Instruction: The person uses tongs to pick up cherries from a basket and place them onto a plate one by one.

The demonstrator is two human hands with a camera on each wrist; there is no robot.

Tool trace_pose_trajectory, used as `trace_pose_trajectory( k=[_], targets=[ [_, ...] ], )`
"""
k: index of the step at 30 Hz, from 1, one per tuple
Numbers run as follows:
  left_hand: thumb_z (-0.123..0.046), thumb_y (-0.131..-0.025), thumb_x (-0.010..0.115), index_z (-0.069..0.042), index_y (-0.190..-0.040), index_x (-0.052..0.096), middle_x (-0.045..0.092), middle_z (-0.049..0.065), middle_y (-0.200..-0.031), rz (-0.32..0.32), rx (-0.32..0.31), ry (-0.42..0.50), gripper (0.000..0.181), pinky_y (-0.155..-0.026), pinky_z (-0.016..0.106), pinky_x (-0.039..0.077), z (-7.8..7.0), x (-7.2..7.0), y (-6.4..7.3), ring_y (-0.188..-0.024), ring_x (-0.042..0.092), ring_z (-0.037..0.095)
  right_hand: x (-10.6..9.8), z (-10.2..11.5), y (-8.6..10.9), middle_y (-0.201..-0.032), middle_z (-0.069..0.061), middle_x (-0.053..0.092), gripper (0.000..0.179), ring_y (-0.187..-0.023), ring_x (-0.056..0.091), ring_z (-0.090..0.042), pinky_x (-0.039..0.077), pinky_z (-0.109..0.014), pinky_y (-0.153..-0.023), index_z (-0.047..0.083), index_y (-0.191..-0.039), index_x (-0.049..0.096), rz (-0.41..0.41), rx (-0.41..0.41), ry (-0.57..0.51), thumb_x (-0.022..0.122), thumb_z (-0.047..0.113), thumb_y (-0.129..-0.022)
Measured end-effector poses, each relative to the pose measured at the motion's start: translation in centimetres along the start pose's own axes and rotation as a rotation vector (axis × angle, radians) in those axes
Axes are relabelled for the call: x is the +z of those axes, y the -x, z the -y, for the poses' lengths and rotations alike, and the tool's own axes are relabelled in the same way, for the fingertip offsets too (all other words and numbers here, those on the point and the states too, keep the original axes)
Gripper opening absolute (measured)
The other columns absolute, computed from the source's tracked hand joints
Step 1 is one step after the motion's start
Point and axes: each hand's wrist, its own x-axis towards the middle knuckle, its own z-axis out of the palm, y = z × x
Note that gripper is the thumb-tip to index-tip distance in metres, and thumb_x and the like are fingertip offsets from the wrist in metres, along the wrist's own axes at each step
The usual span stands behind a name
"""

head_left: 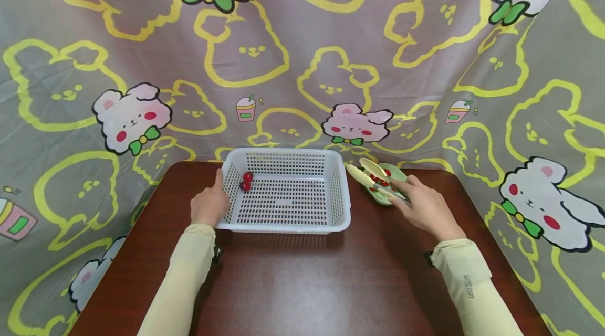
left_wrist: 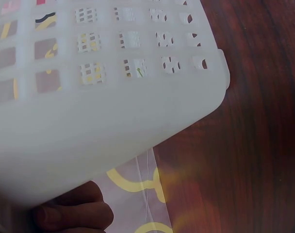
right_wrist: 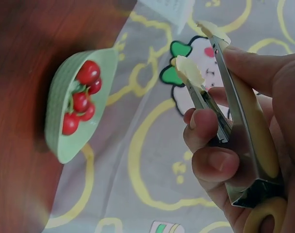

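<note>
On the left, my left hand [head_left: 210, 205] holds the left rim of a white plastic basket [head_left: 283, 228], its curled fingers [left_wrist: 84, 213] showing beside the rim in the left wrist view. Two small red fruits [head_left: 247, 181], like cherry tomatoes, lie in the basket's left part. My right hand [head_left: 427, 211] grips metal tongs [right_wrist: 239, 126] with cream-coloured tips, which stand apart with nothing between them. In the head view the tongs overlap a light green leaf-shaped dish [head_left: 394, 170]. Several red fruits [right_wrist: 80, 102] with green stems sit in that dish.
Both basket and dish stand towards the back of a dark brown wooden table [head_left: 302, 283]. A grey cloth curtain [head_left: 279, 21] with cartoon animals hangs close behind the table and along both sides.
</note>
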Motion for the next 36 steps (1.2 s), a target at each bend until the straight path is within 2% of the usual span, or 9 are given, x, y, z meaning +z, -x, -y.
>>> trace_pose_trajectory(
  k=[3, 7, 15, 19, 25, 27, 32, 36],
  targets=[
    [-0.021, -0.103, 0.048, -0.010, -0.167, 0.009, 0.058, 0.015, -0.066, 0.002, -0.003, 0.003, 0.076, -0.058, 0.042, 0.041, 0.0, 0.0, 0.0, -0.055, 0.052, 0.028, 0.0, 0.8, -0.3, -0.102, -0.008, 0.057, 0.049, -0.067, 0.053, -0.023, 0.044, -0.045, -0.062, 0.012, -0.140, 0.066, -0.003, -0.010, 0.000, 0.073, 0.030, -0.095],
    [-0.021, -0.103, 0.048, -0.011, -0.167, 0.007, 0.057, 0.014, -0.065, 0.004, -0.007, 0.000, 0.077, -0.058, 0.042, 0.040, -0.1, 0.0, 0.0, -0.055, 0.051, 0.027, 0.2, 1.7, -0.6, -0.112, -0.010, 0.060, 0.052, -0.079, 0.061, -0.028, 0.049, -0.052, -0.069, 0.014, -0.142, 0.064, -0.003, -0.023, 0.002, 0.074, 0.032, -0.094],
    [-0.021, -0.103, 0.048, -0.011, -0.167, 0.007, 0.056, 0.014, -0.064, 0.012, -0.010, -0.002, 0.077, -0.057, 0.042, 0.040, -0.1, 0.0, 0.1, -0.054, 0.050, 0.027, 0.5, 3.4, -1.2, -0.121, -0.012, 0.061, 0.057, -0.096, 0.063, -0.031, 0.052, -0.056, -0.078, 0.015, -0.145, 0.062, 0.012, -0.041, -0.021, 0.075, 0.036, -0.094],
    [-0.021, -0.103, 0.049, -0.010, -0.167, 0.010, 0.056, 0.014, -0.064, 0.005, -0.008, 0.002, 0.076, -0.058, 0.041, 0.040, -0.1, 0.0, 0.1, -0.054, 0.051, 0.027, 0.7, 4.4, -1.8, -0.109, -0.009, 0.060, 0.057, -0.087, 0.060, -0.026, 0.051, -0.049, -0.074, 0.013, -0.143, 0.063, 0.014, -0.069, -0.021, 0.076, 0.037, -0.093],
    [-0.020, -0.103, 0.049, -0.010, -0.167, 0.010, 0.056, 0.014, -0.064, 0.004, -0.007, 0.001, 0.076, -0.056, 0.041, 0.039, -0.1, 0.0, 0.1, -0.054, 0.050, 0.027, 1.0, 6.3, -2.7, -0.112, -0.006, 0.061, 0.057, -0.078, 0.061, -0.024, 0.051, -0.046, -0.073, 0.016, -0.145, 0.062, 0.019, -0.107, -0.028, 0.075, 0.038, -0.094],
    [-0.019, -0.103, 0.048, -0.010, -0.167, 0.009, 0.055, 0.013, -0.064, 0.005, -0.007, 0.004, 0.076, -0.056, 0.041, 0.039, -0.1, -0.1, 0.1, -0.054, 0.050, 0.027, 1.2, 7.0, -3.0, -0.107, -0.006, 0.060, 0.058, -0.075, 0.059, -0.021, 0.050, -0.043, -0.070, 0.018, -0.146, 0.062, 0.025, -0.116, -0.039, 0.076, 0.037, -0.093],
    [-0.018, -0.103, 0.046, -0.010, -0.167, 0.006, 0.055, 0.013, -0.063, 0.002, -0.005, 0.004, 0.076, -0.055, 0.040, 0.038, -0.2, -0.1, 0.2, -0.052, 0.048, 0.026, 1.7, 8.6, -4.0, -0.092, -0.003, 0.051, 0.060, -0.062, 0.048, -0.017, 0.040, -0.033, -0.058, 0.019, -0.146, 0.062, 0.038, -0.155, -0.044, 0.078, 0.038, -0.091],
    [-0.018, -0.103, 0.046, -0.010, -0.167, 0.007, 0.055, 0.014, -0.062, -0.001, -0.008, 0.000, 0.076, -0.055, 0.041, 0.038, -0.2, -0.2, 0.2, -0.053, 0.048, 0.026, 2.3, 9.6, -5.0, -0.094, -0.004, 0.051, 0.059, -0.061, 0.047, -0.016, 0.038, -0.032, -0.056, 0.017, -0.144, 0.063, 0.052, -0.182, -0.027, 0.077, 0.039, -0.092]
  ],
)
